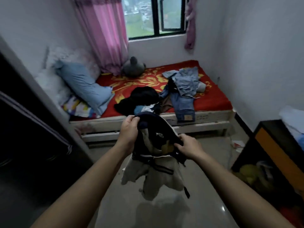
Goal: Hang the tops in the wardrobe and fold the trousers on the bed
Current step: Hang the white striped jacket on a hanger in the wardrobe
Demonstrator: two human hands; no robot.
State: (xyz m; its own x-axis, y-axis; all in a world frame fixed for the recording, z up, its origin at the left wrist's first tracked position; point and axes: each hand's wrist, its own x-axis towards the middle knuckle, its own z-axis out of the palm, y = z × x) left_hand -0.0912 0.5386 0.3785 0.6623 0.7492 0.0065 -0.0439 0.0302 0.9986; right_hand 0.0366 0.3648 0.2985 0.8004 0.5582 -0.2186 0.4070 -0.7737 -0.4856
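Top (158,176) in grip of 2 hands (130,130) (189,146)

Beige-navy top (158,175) aloft, jeans (184,102) on bed (213,100)

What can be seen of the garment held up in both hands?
The garment is cloth, dark navy above and beige below, with a striped dark band across it. It hangs crumpled over the floor, short of the bed. The left hand grips its top edge, the right hand its dark side.
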